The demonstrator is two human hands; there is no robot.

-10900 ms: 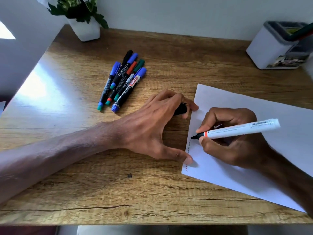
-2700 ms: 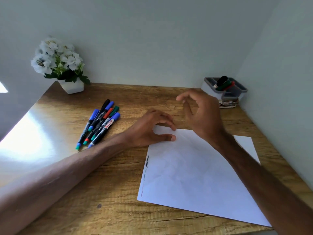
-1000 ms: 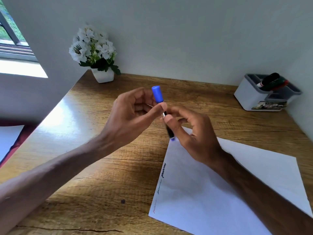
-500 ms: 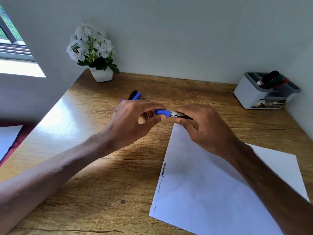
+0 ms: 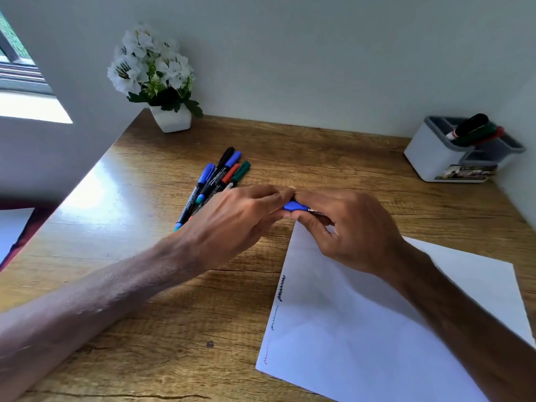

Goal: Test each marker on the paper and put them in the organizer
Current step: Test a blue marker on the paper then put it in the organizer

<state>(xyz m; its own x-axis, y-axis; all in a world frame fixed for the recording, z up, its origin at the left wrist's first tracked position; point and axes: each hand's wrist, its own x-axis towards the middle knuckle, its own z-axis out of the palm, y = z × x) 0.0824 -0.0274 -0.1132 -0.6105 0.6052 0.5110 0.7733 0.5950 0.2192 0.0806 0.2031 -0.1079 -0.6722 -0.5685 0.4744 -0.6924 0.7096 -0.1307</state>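
Both hands meet over the desk's middle around a blue-capped marker (image 5: 295, 206) held level. My left hand (image 5: 235, 224) pinches its blue cap; my right hand (image 5: 348, 230) grips the dark barrel, mostly hidden in the fingers. The cap sits on the barrel. Below the hands lies a white sheet of paper (image 5: 362, 329) with red and black scribbles along its left edge. Several capped markers (image 5: 216, 181) lie in a bundle behind my left hand. A white and grey organizer (image 5: 438, 158) at the far right holds a few markers (image 5: 472, 129).
A white pot of white flowers (image 5: 171, 117) stands at the desk's back left corner. Walls close off the back and right side. The wooden desk (image 5: 145, 285) shows bare wood at the front left, with a small dark spot (image 5: 210, 343).
Since 2.7 s ago my hands took a blue marker from the bundle. It went from upright to level between both hands, and has sunk slightly toward the paper's top corner.
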